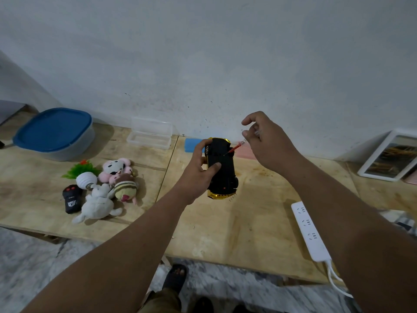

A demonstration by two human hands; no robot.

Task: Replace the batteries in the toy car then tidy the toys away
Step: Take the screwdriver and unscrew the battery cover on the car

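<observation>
Left hand [198, 170] wrapped around a gold-trimmed black plastic toy car [221, 169], held belly-up above the pale plywood table [248, 222] at mid-frame. Right hand [266, 143] at two o'clock from the car, fingers pinched on a slim clear-handled screwdriver with a red shaft [237, 147], tip touching the car's black underside. At ten o'clock, a clear rectangular plastic case [150, 134] lying open against the wall, seemingly holding nothing. Farther toward nine o'clock, a translucent tub closed under a blue lid [54, 129], contents hidden. Heaped at eight o'clock: pink plush mouse [116, 167], striped plush bee [125, 188], white plush rabbit [97, 205], black remote control [71, 198]. White power strip [310, 231] at four o'clock
</observation>
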